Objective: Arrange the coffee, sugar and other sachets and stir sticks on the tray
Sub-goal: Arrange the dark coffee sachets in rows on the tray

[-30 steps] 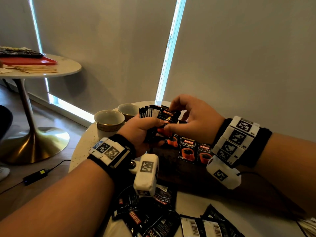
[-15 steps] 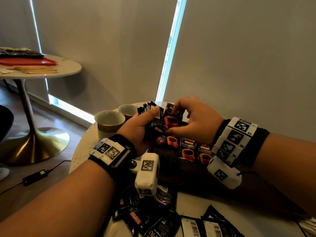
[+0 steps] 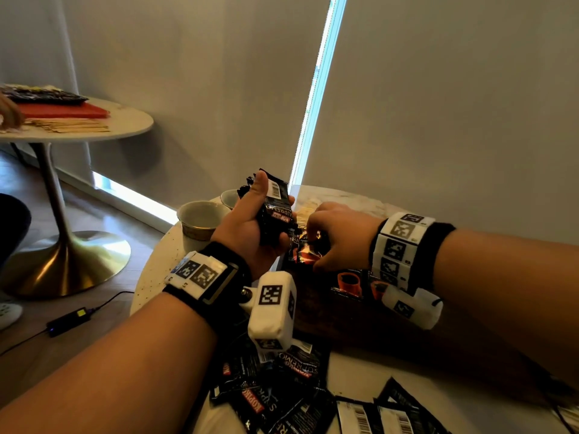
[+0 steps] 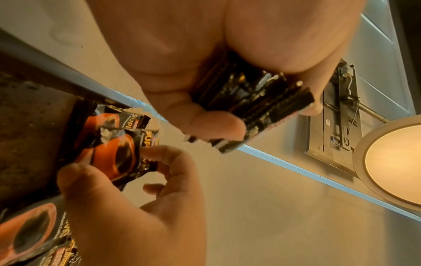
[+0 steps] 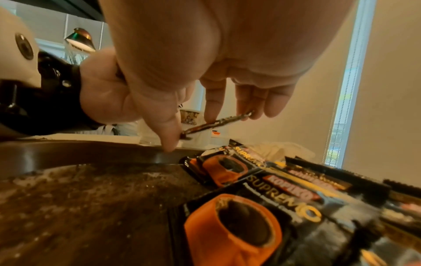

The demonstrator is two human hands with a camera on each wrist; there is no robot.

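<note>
Item: our left hand is gripping a stack of black coffee sachets upright, thumb along the front, fingers curled round the back; we are holding it raised above the round white table, near two cups.

Item: our right hand is pinching a single coffee sachet between thumb and fingertips, holding it low over the far end of the dark wooden tray. In the right wrist view this sachet is showing edge-on, tilted, just above the tray.

Item: a row of coffee sachets is lying face up on the tray, overlapping, orange cup prints showing, beside the pinched one.

Item: loose sachets are lying in a heap on the table at the near side of the tray, some showing barcodes.

Item: a second round table is standing at far left, carrying a red tray.
</note>
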